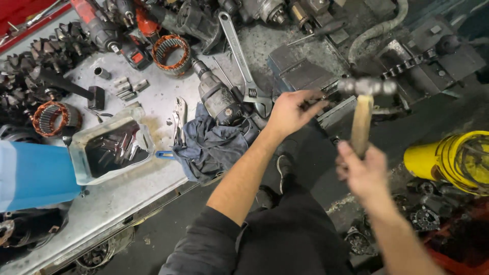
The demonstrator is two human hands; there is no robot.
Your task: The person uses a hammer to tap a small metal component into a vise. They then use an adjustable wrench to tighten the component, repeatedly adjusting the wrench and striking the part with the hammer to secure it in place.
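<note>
My right hand (360,170) grips the wooden handle of a hammer (364,102), whose steel head is blurred with motion above the blue bench vise (295,71). My left hand (291,111) is closed on a small dark part at the vise jaws, just left of the hammer head. What the part is cannot be made out. My dark sleeve and trousers fill the lower middle.
A large adjustable wrench (243,61), a grey power drill (219,99), a blue rag (209,145), locking pliers (179,119), a metal tray of parts (109,147), copper stators (171,52) and a small sledge (71,87) lie on the steel bench. A yellow container (448,158) stands right.
</note>
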